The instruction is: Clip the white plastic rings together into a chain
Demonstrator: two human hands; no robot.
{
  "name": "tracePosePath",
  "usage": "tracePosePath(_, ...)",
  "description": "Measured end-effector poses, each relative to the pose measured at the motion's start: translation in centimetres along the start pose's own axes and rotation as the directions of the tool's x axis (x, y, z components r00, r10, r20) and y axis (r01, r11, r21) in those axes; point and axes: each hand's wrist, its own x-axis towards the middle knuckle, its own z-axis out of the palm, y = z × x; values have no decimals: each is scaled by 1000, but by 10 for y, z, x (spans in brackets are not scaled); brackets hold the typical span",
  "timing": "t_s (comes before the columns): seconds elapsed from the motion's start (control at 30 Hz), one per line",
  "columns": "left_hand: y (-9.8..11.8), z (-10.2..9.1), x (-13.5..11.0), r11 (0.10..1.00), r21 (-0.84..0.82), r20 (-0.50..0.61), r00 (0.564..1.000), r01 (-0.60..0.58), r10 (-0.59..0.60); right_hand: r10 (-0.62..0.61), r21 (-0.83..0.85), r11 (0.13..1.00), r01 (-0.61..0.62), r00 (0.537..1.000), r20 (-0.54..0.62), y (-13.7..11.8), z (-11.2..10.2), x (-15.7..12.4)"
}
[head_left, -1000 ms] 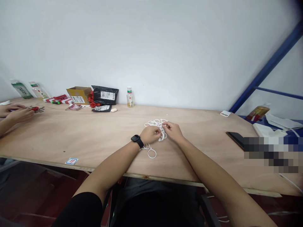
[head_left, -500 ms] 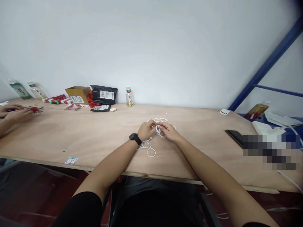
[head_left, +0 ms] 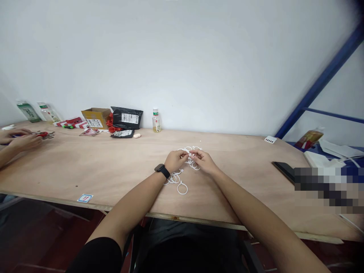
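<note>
**A long plywood bench under a bare white wall**

At your far left, another person's hands (head_left: 17,139) rest on the bench beside some small red parts. Behind them two green-labelled bottles (head_left: 36,111) lean by the wall. Further along stands an open cardboard box (head_left: 95,117), with a black mailing bag (head_left: 127,117) just beside it and red bits between the two. A small clear bottle (head_left: 156,120) stands upright near the wall. On the near edge of the plywood table (head_left: 85,163) lies a blue-bordered sticker (head_left: 85,198).

In the middle, your left hand (head_left: 176,160), with a black watch (head_left: 162,170) on its wrist, meets your right hand (head_left: 203,160). Both are closed to a narrow pinch, fingertips gripping the white rings (head_left: 190,154). These lie in a loose cluster on the bare wood, partly under your hands. A loose ring (head_left: 182,188) lies flat nearer to you, just below the left wrist.

To your right a white adapter (head_left: 270,140) sits near the wall, and a dark phone (head_left: 283,168) lies flat, well apart from the rings. A blue metal frame (head_left: 321,81) slants up the wall, with a tilted amber bottle (head_left: 309,138) at its foot.
</note>
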Motion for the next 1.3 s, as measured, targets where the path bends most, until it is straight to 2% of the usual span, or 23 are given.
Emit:
tracePosePath(0.1,2,-1,-1,999,46,-30,1000,4,-3,41,-13,999,-40,997,59,-4,0,-3)
tracePosePath(0.27,6,-3,-2,997,79,-1,1000,-15,16,17,-96,995,-10,997,76,-8,-2,-4)
tracePosePath(0.47,6,-3,-1,1000,17,40,999,-1,0,-12,-128,992,11,1000,-4,-6,-2,-4)
tracePosePath(0.57,4,-3,0,999,38,89,996,-12,9,-21,-197,980,10,998,-56,-7,-2,-3)
tracePosePath(0.67,2,-2,0,998,57,134,990,-40,32,-88,-317,947,56,992,-87,-11,-2,-3)
tracePosePath(0.83,3,-2,0,994,53,207,975,-95,82,-190,-435,888,147,980,-56,-14,0,-4)
tracePosePath(0.97,3,-15,4,994,94,217,975,-63,42,-278,-489,847,208,957,-75,-11,-3,-3)
tracePosePath(1.07,-3,-30,5,989,145,353,935,-23,-29,-327,-546,809,218,939,-109,-9,-9,-2)
tracePosePath(1.23,-10,-37,4,972,211,538,818,104,-204,-253,-609,781,138,961,-106,-9,-13,-2)
tracePosePath(1.3,-9,-34,4,970,234,553,811,72,-194,-265,-597,783,172,962,-70,-10,-11,-3)
